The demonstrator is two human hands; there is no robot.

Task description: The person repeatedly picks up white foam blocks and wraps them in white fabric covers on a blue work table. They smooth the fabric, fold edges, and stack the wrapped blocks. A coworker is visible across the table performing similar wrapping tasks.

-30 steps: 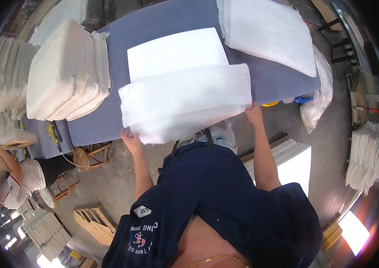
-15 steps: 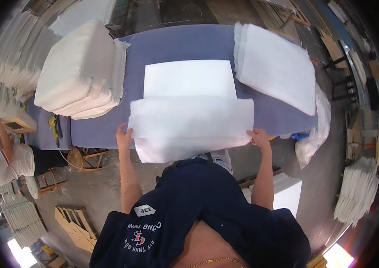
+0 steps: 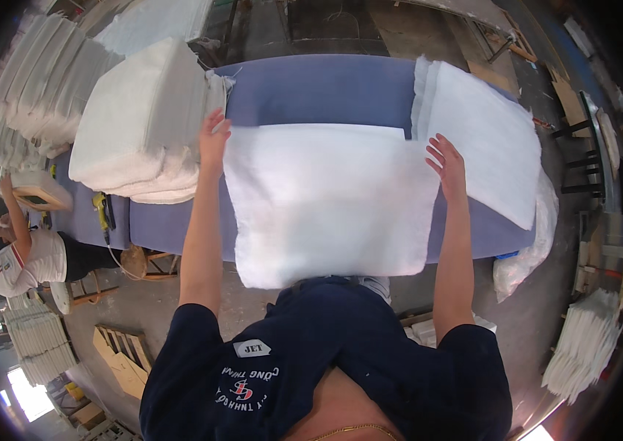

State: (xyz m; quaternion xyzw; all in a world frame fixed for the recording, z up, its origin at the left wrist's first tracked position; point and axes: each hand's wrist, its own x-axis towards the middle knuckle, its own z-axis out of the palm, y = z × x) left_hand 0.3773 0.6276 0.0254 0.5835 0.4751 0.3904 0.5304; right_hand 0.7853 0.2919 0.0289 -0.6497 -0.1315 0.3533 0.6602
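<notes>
A white sheet of wadding lies spread in front of me, its near edge hanging over the table's front edge by my waist. Along its far edge shows a thin strip of a smooth white sheet beneath. My left hand is up at the wadding's far left corner, fingers apart, close to a thick stack of white wadding. At the far right corner, my right hand hovers with spread fingers, holding nothing. Behind that hand lies a lower pile of white wadding.
The table has a blue-grey cover. More white stacks stand at the far left. Nearby, a person works beside a yellow-and-black tool. A clear plastic bag hangs at the table's right end.
Both hands have moved away from me and released the wadding's edge. The folded wadding is now spread out, covering nearly all of the smooth white sheet.
</notes>
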